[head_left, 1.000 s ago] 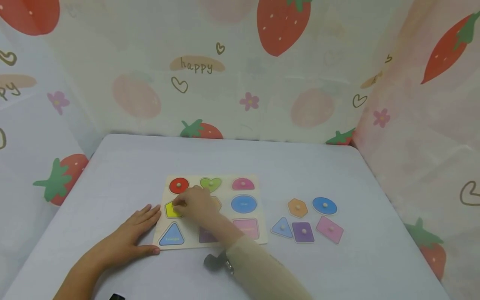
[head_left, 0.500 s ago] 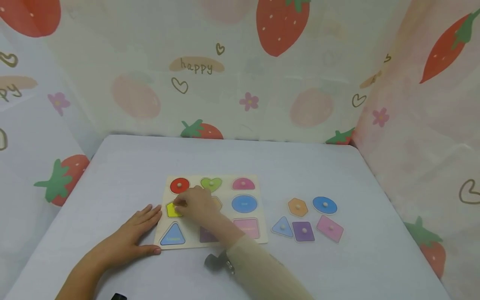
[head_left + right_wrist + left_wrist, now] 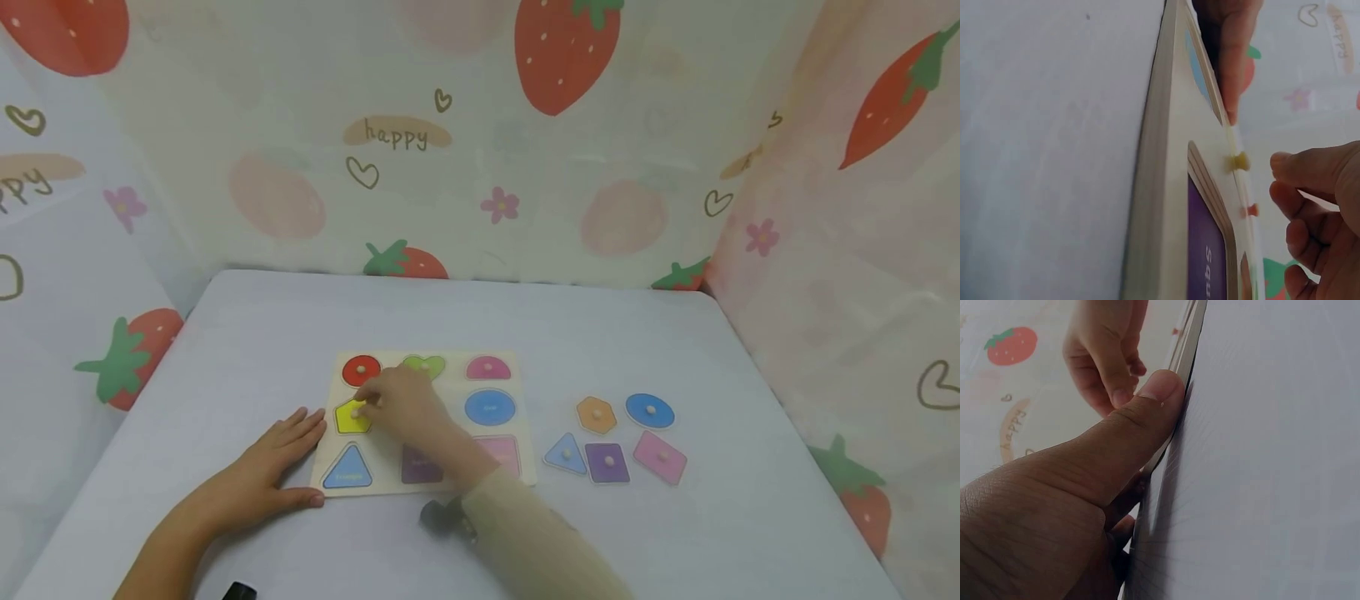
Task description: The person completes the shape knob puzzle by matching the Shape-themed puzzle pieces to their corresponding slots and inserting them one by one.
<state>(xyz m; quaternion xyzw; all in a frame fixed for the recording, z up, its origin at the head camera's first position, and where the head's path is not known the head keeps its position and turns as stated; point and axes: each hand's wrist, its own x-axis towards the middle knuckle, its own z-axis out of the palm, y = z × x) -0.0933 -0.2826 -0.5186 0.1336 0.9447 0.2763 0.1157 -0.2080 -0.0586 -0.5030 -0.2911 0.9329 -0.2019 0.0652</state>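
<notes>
On the white table lies a cream wooden knob puzzle board [image 3: 456, 375]. Red circle [image 3: 350, 372], green heart [image 3: 413, 363] and pink half-circle [image 3: 501, 370] pieces sit in its top row. My right hand [image 3: 408, 408] hovers over the yellow pentagon piece [image 3: 347, 419], which lies in its recess. Thumb and fingertips are loosely bent, apart from its yellow knob [image 3: 1240, 162] in the right wrist view. Flat on the table, my left hand [image 3: 251, 482] touches the board's left edge with fingers straight; its thumb [image 3: 1141, 406] lies along the edge in the left wrist view.
Right of the board lie loose knobbed pieces: an orange hexagon [image 3: 589, 419], blue oval [image 3: 640, 408], blue triangle [image 3: 559, 459], purple square [image 3: 600, 472] and pink rectangle [image 3: 673, 464]. A strawberry-print curtain [image 3: 480, 158] surrounds the table.
My right hand has let go of the yellow pentagon's knob and lifted slightly up and to the right. The left hand stays at the board's edge.
</notes>
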